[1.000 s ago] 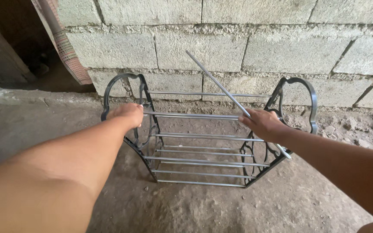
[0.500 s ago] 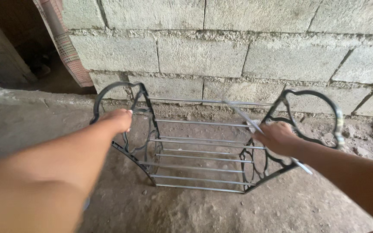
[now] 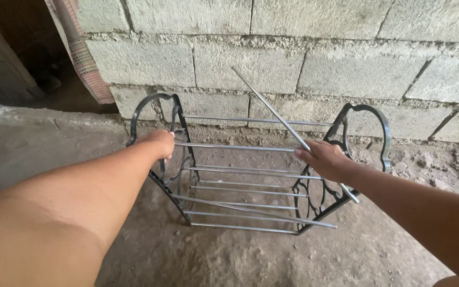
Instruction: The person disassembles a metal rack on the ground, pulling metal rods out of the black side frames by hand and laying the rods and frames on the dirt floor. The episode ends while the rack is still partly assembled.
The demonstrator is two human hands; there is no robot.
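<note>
Standing on the dirt floor [image 3: 378, 250] against a block wall [image 3: 346, 58], the metal rack [image 3: 240, 186] sits at centre view. The left hand [image 3: 158, 144] is clenched on the rack's left end frame [image 3: 172, 138] at 9 o'clock. The right hand [image 3: 325, 158], at 3 o'clock by the right end frame [image 3: 370, 133], grasps a loose silver rod [image 3: 272, 109] slanting toward 11 o'clock.

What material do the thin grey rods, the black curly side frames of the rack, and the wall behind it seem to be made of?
Thin grey rods: probably bare metal, given the pale sheen and straight, slim shape. Black curly side frames: likely painted metal or moulded plastic, dark and glossy; I cannot tell which. Wall: rough grey concrete blocks with coarse mortar joints.
</note>
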